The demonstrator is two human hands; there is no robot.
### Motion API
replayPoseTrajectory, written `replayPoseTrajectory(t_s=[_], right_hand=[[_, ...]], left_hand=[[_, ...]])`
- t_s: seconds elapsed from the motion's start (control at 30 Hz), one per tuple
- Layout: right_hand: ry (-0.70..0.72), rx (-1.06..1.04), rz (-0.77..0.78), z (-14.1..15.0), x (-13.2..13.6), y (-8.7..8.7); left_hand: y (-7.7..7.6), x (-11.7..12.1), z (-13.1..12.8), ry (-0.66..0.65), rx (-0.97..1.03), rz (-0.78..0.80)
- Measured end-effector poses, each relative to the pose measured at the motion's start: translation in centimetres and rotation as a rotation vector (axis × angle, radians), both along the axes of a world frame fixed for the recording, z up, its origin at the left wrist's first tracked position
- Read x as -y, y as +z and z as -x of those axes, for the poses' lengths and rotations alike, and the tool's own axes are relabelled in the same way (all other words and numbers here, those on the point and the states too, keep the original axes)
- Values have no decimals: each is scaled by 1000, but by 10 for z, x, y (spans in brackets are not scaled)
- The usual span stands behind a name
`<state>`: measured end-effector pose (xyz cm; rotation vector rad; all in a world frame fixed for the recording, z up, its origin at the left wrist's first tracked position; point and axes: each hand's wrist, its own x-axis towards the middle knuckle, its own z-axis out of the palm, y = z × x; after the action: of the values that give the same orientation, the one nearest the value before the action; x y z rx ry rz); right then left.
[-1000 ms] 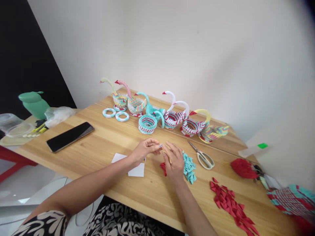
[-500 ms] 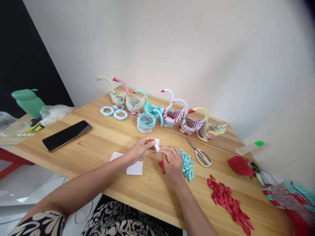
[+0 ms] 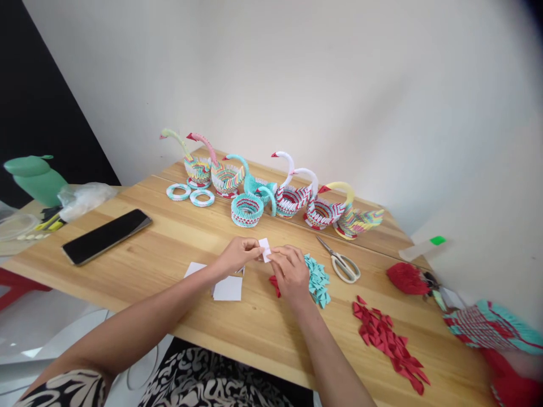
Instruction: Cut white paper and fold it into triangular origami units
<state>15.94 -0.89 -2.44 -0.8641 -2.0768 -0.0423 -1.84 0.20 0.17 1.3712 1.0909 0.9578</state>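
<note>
A small white slip of paper (image 3: 264,247) is held up between my two hands over the table's middle. My left hand (image 3: 240,255) pinches its left edge between thumb and fingers. From the other side my right hand (image 3: 292,272) grips the lower right edge with its fingertips. White paper sheets (image 3: 228,289) lie below my left forearm, partly covered by it. A few red folded paper pieces (image 3: 275,285) peek out beside my right hand, and a pile of turquoise folded pieces (image 3: 318,281) lies just to its right.
Paper swans (image 3: 291,198) stand in a row at the back, with a turquoise paper basket (image 3: 247,210) and two paper rings (image 3: 202,197) before them. Scissors (image 3: 341,263) and red folded pieces (image 3: 388,342) lie right; a phone (image 3: 107,236) lies left.
The white slip, folded narrow and mostly hidden at first, now shows opened flat between my fingers. My right hand has closed onto its edge. The view has shifted slightly right.
</note>
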Motion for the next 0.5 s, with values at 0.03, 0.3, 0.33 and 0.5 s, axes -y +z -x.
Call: replayPoseTrajectory(t_s=[0.03, 0.3, 0.33, 0.5], right_hand=[[1, -7, 12, 0, 0, 0], [-53, -305, 327, 2, 1, 1], [-60, -348, 397, 2, 1, 1], [-64, -557, 663, 3, -2, -4]], left_hand=[[-1, 0, -1, 0, 8, -3], [-13, 0, -1, -19, 51, -55], [-13, 0, -1, -24, 47, -67], [-12, 2, -1, -43, 1, -106]])
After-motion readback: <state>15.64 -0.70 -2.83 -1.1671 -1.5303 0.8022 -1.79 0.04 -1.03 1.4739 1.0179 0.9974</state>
